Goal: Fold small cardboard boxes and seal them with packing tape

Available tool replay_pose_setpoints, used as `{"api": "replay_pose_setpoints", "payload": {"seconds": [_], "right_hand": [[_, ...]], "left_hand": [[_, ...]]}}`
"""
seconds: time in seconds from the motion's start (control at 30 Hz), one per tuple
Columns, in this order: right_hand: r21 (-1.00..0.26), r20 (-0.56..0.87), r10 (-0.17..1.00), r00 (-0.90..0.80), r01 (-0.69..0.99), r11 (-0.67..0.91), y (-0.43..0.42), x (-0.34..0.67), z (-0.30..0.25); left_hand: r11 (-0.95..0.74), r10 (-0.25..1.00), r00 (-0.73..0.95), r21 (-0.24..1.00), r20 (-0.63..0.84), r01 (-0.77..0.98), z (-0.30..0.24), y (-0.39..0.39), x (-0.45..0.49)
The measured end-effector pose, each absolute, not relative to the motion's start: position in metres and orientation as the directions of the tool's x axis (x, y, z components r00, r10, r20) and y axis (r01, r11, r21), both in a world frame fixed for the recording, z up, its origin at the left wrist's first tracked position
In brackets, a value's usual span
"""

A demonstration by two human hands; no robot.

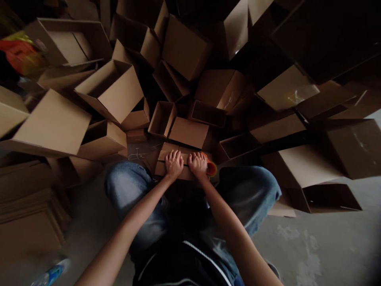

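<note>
A small cardboard box lies between my knees, its top flaps folded in and a dark seam running across them. My left hand rests palm down on the flaps, fingers stretched out. Close beside it, my right hand presses on the box near its right end, fingers bent over the edge of an orange tape dispenser. The dispenser's round part sticks out to the right of that hand. My palm hides the rest of it.
Open cardboard boxes are heaped in front and on both sides. One closed-looking box is just beyond my hands. Flattened cardboard is stacked at the left, near a plastic bottle. Grey concrete floor shows at the lower right.
</note>
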State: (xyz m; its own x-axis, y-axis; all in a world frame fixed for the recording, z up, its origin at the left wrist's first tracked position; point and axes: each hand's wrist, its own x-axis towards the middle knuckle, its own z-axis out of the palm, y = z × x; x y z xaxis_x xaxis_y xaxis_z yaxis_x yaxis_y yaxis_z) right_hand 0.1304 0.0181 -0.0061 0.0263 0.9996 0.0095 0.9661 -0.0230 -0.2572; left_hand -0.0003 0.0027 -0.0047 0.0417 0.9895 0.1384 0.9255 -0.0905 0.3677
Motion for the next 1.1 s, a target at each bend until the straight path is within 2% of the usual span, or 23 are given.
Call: {"api": "replay_pose_setpoints", "payload": {"seconds": [0.17,0.3,0.4,0.47,0.8,0.97,1.1], "right_hand": [[-0.236,0.012,1.000,0.015,0.972,-0.012,0.018,0.130,-0.005],[-0.223,0.019,1.000,0.012,0.975,-0.007,0.017,0.130,-0.005],[-0.230,0.027,1.000,0.011,0.973,-0.004,0.015,0.130,-0.006],[-0.238,0.044,0.999,0.010,0.971,0.001,0.014,0.130,-0.007],[-0.280,0.032,0.999,0.044,0.959,-0.033,0.013,0.129,-0.006],[-0.297,0.028,0.999,0.039,0.955,-0.030,0.012,0.127,-0.007],[-0.415,-0.014,0.999,0.045,0.909,-0.047,0.017,0.132,-0.010]], "left_hand": [[-0.013,1.000,0.008,0.420,0.016,0.907,0.017,0.025,-0.019],[0.223,0.972,-0.232,0.405,-0.029,0.887,0.026,0.046,-0.048],[0.424,0.906,-0.387,0.364,-0.172,0.829,0.020,0.050,-0.055],[0.482,0.875,-0.426,0.340,-0.231,0.807,0.015,0.049,-0.053],[0.476,0.876,-0.434,0.228,-0.211,0.850,0.018,0.049,-0.043],[0.474,0.876,-0.431,0.223,-0.216,0.852,0.018,0.050,-0.043],[0.486,0.871,-0.440,0.256,-0.217,0.836,0.015,0.050,-0.047]]}}
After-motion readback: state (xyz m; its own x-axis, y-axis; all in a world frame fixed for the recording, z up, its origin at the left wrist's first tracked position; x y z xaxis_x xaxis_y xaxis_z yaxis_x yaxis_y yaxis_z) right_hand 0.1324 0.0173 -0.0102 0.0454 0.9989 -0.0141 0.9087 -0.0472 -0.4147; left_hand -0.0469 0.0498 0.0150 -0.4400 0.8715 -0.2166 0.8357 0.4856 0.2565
